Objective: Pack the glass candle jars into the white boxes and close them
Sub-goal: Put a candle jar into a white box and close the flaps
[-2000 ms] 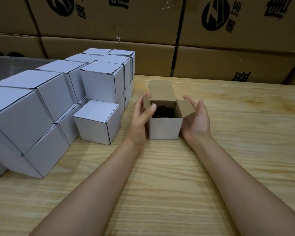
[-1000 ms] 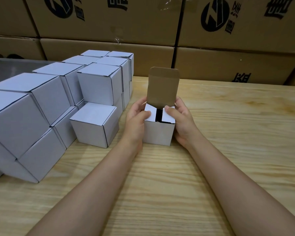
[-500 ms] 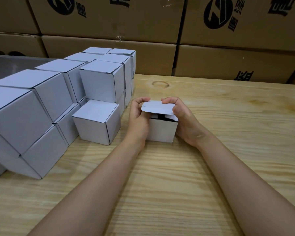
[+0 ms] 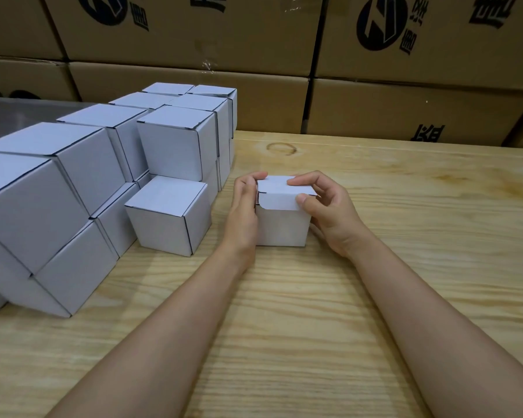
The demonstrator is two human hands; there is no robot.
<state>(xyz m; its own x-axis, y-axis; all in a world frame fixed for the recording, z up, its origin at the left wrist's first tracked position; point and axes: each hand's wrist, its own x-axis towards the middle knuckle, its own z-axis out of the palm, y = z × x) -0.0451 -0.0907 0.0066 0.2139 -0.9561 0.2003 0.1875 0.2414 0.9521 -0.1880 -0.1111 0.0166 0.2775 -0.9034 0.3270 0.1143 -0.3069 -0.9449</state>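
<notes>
Toward the middle of the table (image 4: pixel 284 342), nearer its far edge than its near one, the white box (image 4: pixel 281 229) is standing upright between both hands. The left hand (image 4: pixel 243 212) is cupping the box's left wall, its fingers pressed together and curling over the lid's far-left corner. The right hand (image 4: pixel 329 212) is pinching the lid (image 4: pixel 277 184) at its front fold, index fingertip (image 4: pixel 293 182) on top and thumb (image 4: pixel 302 200) against the tuck flap (image 4: pixel 280 203). That flap is hanging outside the front wall, so the box is not yet shut. No candle jar is showing; anything inside is hidden by the lid.

To finish well, the flap probably needs lifting slightly and steering inside the front wall, not down over it. The left hand should be bracing the box so it is not sliding on the wood. Pressing evenly along the fold should be seating the lid flat without creasing. The stack of closed boxes (image 4: pixel 109 176) is sitting along the table's left edge, just beside the left hand.
</notes>
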